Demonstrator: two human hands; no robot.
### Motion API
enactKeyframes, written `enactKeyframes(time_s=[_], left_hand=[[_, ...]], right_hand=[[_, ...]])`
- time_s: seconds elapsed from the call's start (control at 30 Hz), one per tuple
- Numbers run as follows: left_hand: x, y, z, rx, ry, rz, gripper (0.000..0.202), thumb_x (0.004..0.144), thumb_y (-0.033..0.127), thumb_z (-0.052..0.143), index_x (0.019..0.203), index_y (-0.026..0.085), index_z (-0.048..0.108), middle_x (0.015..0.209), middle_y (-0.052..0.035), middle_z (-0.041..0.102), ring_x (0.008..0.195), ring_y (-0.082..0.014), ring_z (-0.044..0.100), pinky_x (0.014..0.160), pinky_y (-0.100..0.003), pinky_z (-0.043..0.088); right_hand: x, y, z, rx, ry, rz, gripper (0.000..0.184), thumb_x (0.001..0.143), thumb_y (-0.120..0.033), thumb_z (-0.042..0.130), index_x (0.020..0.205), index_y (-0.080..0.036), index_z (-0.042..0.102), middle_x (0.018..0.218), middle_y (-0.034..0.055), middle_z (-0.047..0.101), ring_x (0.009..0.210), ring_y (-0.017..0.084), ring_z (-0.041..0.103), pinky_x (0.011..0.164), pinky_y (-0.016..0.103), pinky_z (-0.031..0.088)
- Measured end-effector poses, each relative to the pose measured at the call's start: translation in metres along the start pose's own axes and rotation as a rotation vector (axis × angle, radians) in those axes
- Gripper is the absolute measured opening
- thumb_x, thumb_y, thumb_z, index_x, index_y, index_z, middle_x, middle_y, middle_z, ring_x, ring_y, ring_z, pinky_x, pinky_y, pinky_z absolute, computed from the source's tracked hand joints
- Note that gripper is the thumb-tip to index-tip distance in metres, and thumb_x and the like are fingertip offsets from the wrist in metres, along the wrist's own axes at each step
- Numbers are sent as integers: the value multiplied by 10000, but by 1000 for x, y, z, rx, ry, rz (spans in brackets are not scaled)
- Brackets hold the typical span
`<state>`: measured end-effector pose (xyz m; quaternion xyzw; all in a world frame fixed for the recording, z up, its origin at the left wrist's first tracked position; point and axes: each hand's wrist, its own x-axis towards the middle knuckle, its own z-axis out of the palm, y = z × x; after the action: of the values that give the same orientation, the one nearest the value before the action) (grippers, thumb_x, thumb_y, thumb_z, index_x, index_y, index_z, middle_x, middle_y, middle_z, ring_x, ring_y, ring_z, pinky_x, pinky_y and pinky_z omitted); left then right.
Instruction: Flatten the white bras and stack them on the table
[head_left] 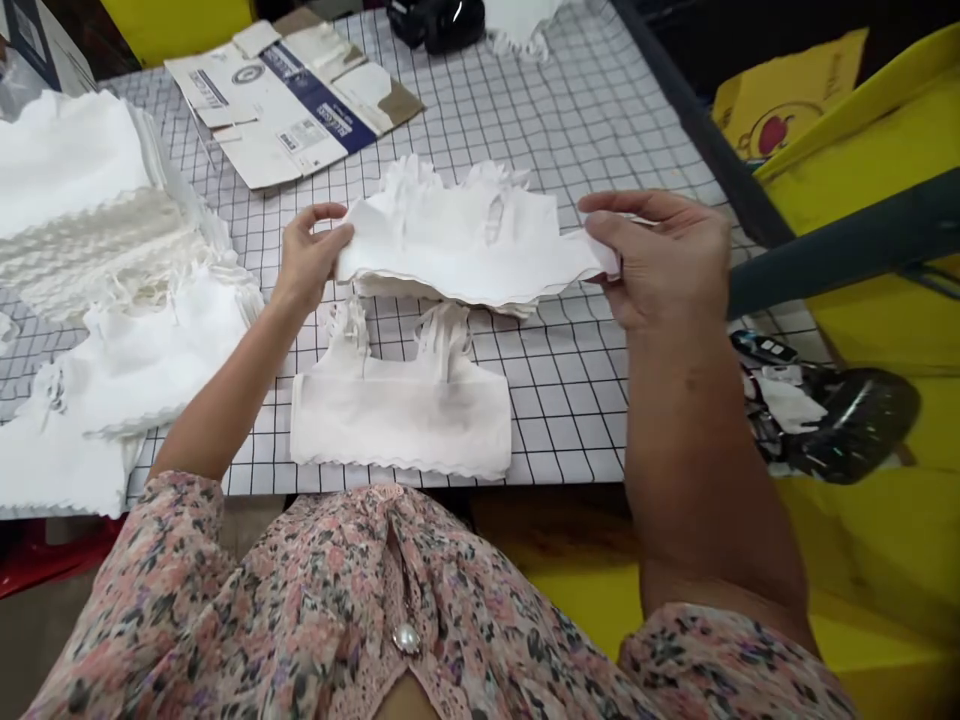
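Observation:
A white crop top (457, 240) with a scalloped hem hangs stretched flat a little above the gridded table (585, 130). My left hand (309, 255) pinches its left edge and my right hand (660, 255) pinches its right edge, both closed on the cloth. Below it, near the table's front edge, another white top (401, 410) lies flat with its straps pointing away from me.
Stacks of white tops (97, 300) fill the table's left side. A flattened cardboard box (289, 95) lies at the back. A black object (435, 20) sits at the far edge. Yellow bags (870, 130) and a dark bundle (840, 415) stand to the right.

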<state>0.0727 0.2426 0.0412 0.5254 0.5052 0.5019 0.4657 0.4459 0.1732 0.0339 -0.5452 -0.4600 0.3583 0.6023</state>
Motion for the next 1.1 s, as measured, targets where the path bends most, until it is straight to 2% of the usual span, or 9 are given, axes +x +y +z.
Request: enactKeyframes(time_s=[0.23,0.5,0.63,0.7,0.77,0.87,0.93,1.0,1.1], left_hand=[[-106,-17,-62,-12,-40,-207,308,780,259,897,1039,235,732,650,18,635,476,-100,512,386,-202,397],[-178,-12,-79,11,-5,-222,366,840,356,880,1160,249,737,663,39,619,500,-105,563,427,-208,449],[-214,-30,-83,236,-27,-207,428,876,441,849,1221,224,716,722,26,652,528,-118,582,484,-236,497],[-223,-41,-80,512,-1,-43,460,899,438,836,1285,220,714,869,-24,711,667,-165,672,636,-312,605],[-226,-51,-72,770,-16,180,515,945,447,806,1397,229,689,1171,-115,756,1031,-279,763,942,-456,652],[-231,-65,-55,952,-237,385,695,1024,558,704,1634,278,525,1666,-157,559,1622,-409,454,1345,-628,367],[-237,-74,-49,997,-348,403,850,1040,640,640,1760,321,319,1837,-122,340,1741,-408,223,1417,-647,188],[-244,-82,-49,1032,-339,377,968,1040,674,618,1809,336,137,1892,-117,184,1764,-406,116,1425,-661,125],[-247,-85,-59,1057,-265,361,969,1043,645,639,1812,331,139,1895,-146,135,1763,-426,58,1405,-724,107]], right_hand=[[-116,3,24,55,-81,306,257,681,-347,959,864,-199,854,864,65,796,715,178,683,548,292,568],[-171,2,-4,-47,-71,314,311,754,-483,967,952,-258,884,904,70,828,657,185,695,480,285,570],[-210,12,-17,-243,-155,357,399,822,-545,898,1052,-219,886,791,64,794,568,194,667,482,322,580],[-222,16,-18,-509,-174,212,453,921,-550,809,1184,-186,872,761,81,778,585,220,682,573,369,617],[-227,20,-12,-791,-172,-24,506,1034,-535,678,1328,-151,827,922,152,820,802,300,772,797,459,657],[-235,28,5,-1027,-323,-282,643,1127,-550,484,1615,-154,619,1492,234,706,1417,439,644,1197,679,473],[-244,38,14,-1089,-473,-356,749,1141,-592,409,1765,-178,381,1734,227,478,1629,451,420,1282,774,298],[-252,49,14,-1120,-533,-373,825,1140,-626,377,1813,-176,217,1811,241,324,1685,459,309,1275,826,235],[-249,60,0,-1083,-457,-377,806,1144,-612,377,1806,-174,236,1803,257,333,1679,472,315,1254,825,279]])
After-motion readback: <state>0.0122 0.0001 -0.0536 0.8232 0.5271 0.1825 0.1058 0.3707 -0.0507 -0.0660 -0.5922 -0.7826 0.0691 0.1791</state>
